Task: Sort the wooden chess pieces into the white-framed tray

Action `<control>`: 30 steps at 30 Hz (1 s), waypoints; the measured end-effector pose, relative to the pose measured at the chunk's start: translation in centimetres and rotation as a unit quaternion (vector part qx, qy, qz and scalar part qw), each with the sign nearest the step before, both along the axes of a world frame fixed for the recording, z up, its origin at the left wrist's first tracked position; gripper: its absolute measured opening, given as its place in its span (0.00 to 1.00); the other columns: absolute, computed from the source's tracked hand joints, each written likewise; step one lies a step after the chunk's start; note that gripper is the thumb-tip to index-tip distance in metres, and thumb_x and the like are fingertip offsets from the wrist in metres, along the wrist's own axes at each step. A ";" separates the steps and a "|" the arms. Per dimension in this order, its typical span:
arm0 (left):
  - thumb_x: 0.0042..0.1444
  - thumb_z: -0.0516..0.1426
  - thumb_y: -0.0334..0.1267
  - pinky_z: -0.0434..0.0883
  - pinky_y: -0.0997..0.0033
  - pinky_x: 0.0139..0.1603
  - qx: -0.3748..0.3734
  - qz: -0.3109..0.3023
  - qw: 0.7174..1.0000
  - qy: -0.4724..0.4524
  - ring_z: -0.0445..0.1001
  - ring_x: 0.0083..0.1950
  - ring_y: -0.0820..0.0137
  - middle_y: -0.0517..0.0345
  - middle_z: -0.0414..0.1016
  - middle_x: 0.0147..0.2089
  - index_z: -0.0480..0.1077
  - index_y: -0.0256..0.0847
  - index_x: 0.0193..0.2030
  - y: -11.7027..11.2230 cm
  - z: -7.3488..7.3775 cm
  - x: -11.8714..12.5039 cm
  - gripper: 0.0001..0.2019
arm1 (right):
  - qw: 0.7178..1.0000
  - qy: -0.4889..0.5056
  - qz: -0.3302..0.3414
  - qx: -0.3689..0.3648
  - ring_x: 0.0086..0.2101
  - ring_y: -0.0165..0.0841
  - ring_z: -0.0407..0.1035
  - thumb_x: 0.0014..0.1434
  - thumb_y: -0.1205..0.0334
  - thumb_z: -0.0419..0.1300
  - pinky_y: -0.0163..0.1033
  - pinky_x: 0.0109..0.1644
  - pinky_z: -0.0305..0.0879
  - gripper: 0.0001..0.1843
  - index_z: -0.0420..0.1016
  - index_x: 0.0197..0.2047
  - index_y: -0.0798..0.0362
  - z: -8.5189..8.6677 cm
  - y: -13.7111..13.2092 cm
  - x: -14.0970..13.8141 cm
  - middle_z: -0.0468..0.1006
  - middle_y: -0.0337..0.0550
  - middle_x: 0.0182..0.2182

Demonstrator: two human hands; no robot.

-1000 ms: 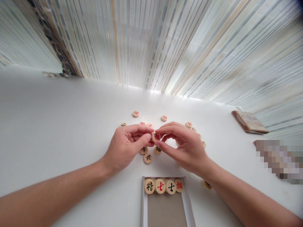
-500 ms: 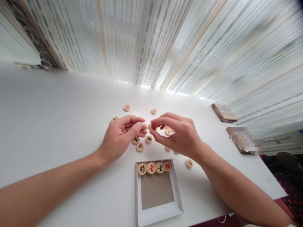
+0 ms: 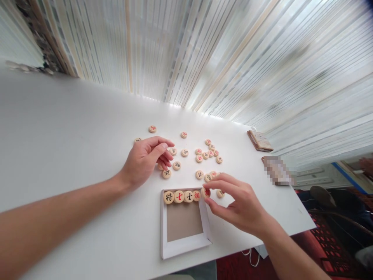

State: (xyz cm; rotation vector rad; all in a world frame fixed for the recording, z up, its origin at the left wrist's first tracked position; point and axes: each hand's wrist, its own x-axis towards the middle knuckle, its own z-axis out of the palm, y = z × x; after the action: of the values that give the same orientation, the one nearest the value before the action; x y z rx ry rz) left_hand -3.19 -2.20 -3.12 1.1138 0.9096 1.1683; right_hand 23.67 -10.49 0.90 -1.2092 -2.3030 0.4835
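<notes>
My right hand [image 3: 237, 204] pinches a round wooden chess piece with a red character [image 3: 206, 192] at the top right corner of a shallow white cardboard tray [image 3: 182, 245]. Several pieces [image 3: 178, 196] stand in a row along the tray's far edge. My left hand [image 3: 145, 159] rests on the white table [image 3: 72, 128] with fingers loosely curled and thumb out, holding nothing I can see, beside loose pieces [image 3: 176, 165]. More loose pieces [image 3: 208, 153] lie scattered beyond the tray.
A small brown box [image 3: 260, 140] lies at the table's right side, with a blurred-out item [image 3: 278, 171] next to it. Striped blinds hang behind the table. The table's near right edge drops to a red patterned floor.
My right hand has carried the red-character piece from between both hands down to the tray's top right corner. My left hand let go and stayed over the loose pieces. The view shifted left.
</notes>
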 end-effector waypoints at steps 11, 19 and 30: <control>0.61 0.63 0.37 0.78 0.70 0.30 0.008 0.004 1.000 0.017 0.80 0.29 0.68 0.56 0.80 0.29 0.80 0.35 0.46 0.2 -0.4 0.0 0.10 | 1.000 -0.017 0.019 0.017 0.43 0.41 0.77 0.67 0.68 0.65 0.48 0.46 0.78 0.08 0.82 0.48 0.52 -1.4 0.0 -1.1 0.80 0.50 0.43; 0.60 0.62 0.35 0.79 0.69 0.29 0.010 0.011 1.000 0.023 0.79 0.28 0.68 0.56 0.80 0.29 0.81 0.35 0.45 0.1 -0.4 0.0 0.09 | 1.000 -0.020 0.007 0.005 0.45 0.41 0.77 0.67 0.64 0.67 0.46 0.46 0.79 0.14 0.81 0.55 0.51 -1.3 -0.1 -0.4 0.81 0.50 0.46; 0.61 0.58 0.30 0.73 0.71 0.28 0.163 0.172 0.971 0.037 0.76 0.26 0.72 0.60 0.79 0.28 0.79 0.38 0.39 1.9 -0.3 -1.4 0.06 | 0.993 0.086 -0.083 -0.008 0.37 0.38 0.79 0.65 0.56 0.70 0.40 0.35 0.74 0.09 0.88 0.46 0.49 4.0 8.0 -1.9 0.86 0.46 0.37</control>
State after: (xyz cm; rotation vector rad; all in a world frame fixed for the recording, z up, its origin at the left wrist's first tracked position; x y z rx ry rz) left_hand -4.55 -0.33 -3.37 1.3022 1.0209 1.6132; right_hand 21.75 -2.46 4.86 -1.3011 -2.0394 0.5257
